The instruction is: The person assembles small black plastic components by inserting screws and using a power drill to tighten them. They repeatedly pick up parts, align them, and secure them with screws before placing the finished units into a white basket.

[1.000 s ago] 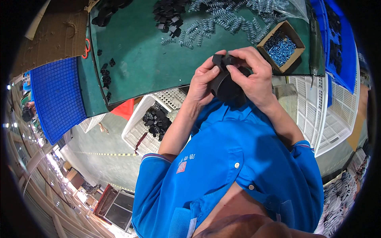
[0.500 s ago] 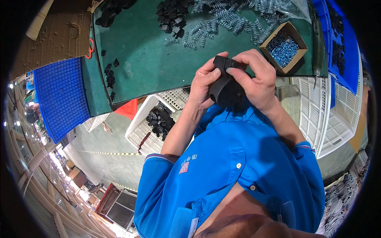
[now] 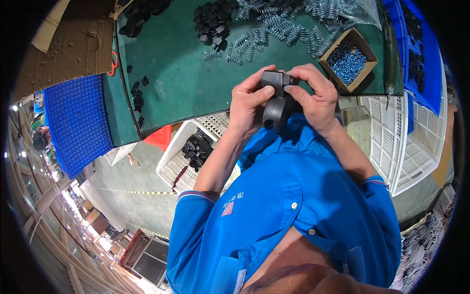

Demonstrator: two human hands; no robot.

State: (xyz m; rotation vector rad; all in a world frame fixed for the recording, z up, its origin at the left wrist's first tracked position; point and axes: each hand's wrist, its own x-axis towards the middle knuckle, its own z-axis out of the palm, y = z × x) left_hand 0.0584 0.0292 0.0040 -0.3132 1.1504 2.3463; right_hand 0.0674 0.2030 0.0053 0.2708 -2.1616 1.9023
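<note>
Both hands met over a black plastic part (image 3: 275, 105), held just above the near edge of the green work mat (image 3: 186, 78) and in front of the person's blue polo shirt (image 3: 293, 206). The left hand (image 3: 248, 105) was curled around the part's left side, thumb pressed near its top and fingers wrapped behind. The right hand (image 3: 316, 98) closed on it from the right, its thumb and forefinger pinching the boxy upper end; neither hand was spread.

To the right of the hands, an open square cardboard box (image 3: 348, 60) sat on the mat, filled with small blue screws (image 3: 346, 62). Beyond the hands lay a scatter of metal coil springs (image 3: 274, 24) and a heap of small black plastic pieces (image 3: 211, 22). More black pieces lay loose along the mat's left edge (image 3: 137, 95). A flat sheet of brown cardboard (image 3: 68, 46) lay at the upper left, with a blue moulded tray (image 3: 73, 120) below it. A white slotted crate (image 3: 188, 152) under the table's near edge held black parts, and another white crate (image 3: 401, 137) stood at the right, beside a blue bin (image 3: 421, 54) holding black parts.

The mat was bare between the loose pieces and the hands; the table's near edge ran just below the left wrist.
</note>
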